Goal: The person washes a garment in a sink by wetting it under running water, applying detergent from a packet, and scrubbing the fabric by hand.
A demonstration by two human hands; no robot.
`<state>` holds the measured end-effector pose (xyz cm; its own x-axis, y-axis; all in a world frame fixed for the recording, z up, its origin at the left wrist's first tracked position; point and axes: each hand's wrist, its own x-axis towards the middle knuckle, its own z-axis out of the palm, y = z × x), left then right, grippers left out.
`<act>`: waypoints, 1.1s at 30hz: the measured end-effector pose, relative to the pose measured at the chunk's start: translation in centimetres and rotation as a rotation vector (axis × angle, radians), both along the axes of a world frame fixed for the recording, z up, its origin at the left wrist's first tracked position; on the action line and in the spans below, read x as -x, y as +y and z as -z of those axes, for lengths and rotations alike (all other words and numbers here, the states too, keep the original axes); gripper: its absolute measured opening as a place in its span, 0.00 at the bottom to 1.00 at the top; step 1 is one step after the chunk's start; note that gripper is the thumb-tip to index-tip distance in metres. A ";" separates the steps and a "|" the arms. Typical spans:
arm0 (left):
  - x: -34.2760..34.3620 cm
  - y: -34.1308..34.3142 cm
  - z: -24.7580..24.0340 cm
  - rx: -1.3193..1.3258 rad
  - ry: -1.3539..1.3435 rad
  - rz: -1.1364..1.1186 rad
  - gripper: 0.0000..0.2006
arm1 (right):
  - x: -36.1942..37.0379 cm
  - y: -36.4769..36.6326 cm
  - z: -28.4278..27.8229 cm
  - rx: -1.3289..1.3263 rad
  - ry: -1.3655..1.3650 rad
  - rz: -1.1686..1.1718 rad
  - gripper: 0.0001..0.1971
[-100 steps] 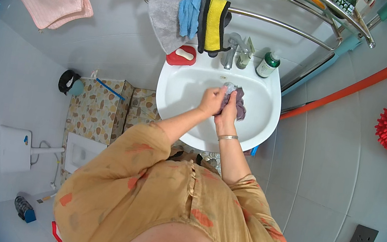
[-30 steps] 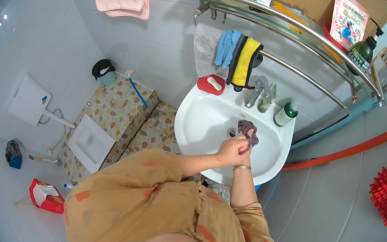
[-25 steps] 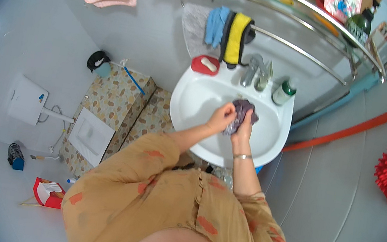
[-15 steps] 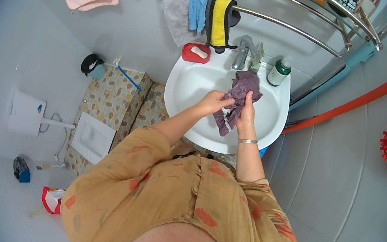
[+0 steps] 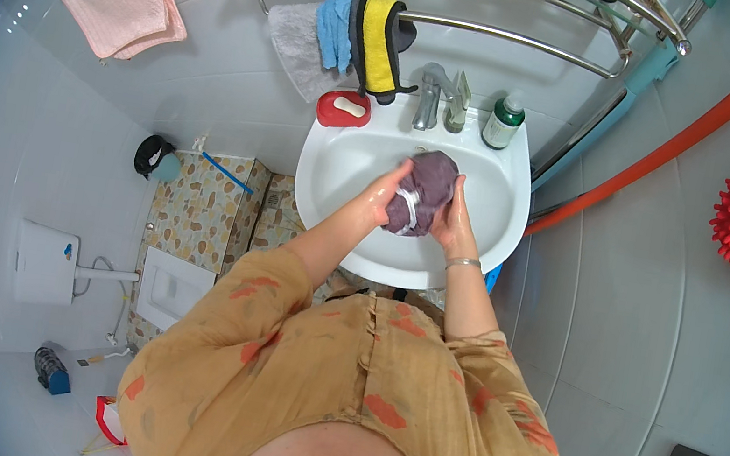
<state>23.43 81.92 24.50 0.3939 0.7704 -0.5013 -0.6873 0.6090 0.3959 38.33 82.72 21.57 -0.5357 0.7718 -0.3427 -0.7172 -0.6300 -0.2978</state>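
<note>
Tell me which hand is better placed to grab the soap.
Probably the left hand: it is nearer the white soap bar in its red dish; the right hand is across the purple cloth.

I'm in a small bathroom, most likely in a home. My left hand and right hand are over a white washbasin, its tap just beyond them, a red soap dish beyond the left one. Well out to the left of my hands are a squat toilet and its cistern; to their right, a tiled wall.
</note>
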 end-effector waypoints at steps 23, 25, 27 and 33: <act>-1.3 -4.4 -2.8 -1.246 1.397 -0.029 0.19 | 1.9 3.9 2.7 0.181 -0.197 0.498 0.10; -1.5 -3.7 -2.5 -1.230 1.527 -0.070 0.05 | 3.7 2.5 2.6 0.050 -0.329 0.593 0.13; 0.7 0.9 -0.1 -1.074 1.666 -0.175 0.05 | 7.3 0.1 -0.5 0.075 -0.467 0.564 0.16; -4.0 -1.6 -2.5 -1.424 1.539 -0.413 0.06 | 3.0 3.2 5.7 -0.284 0.090 0.113 0.18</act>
<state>27.42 80.33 27.05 0.0955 0.7300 0.6768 0.5684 -0.5981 0.5649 35.33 85.91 15.88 -0.4598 0.8859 -0.0607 -0.8090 -0.4461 -0.3827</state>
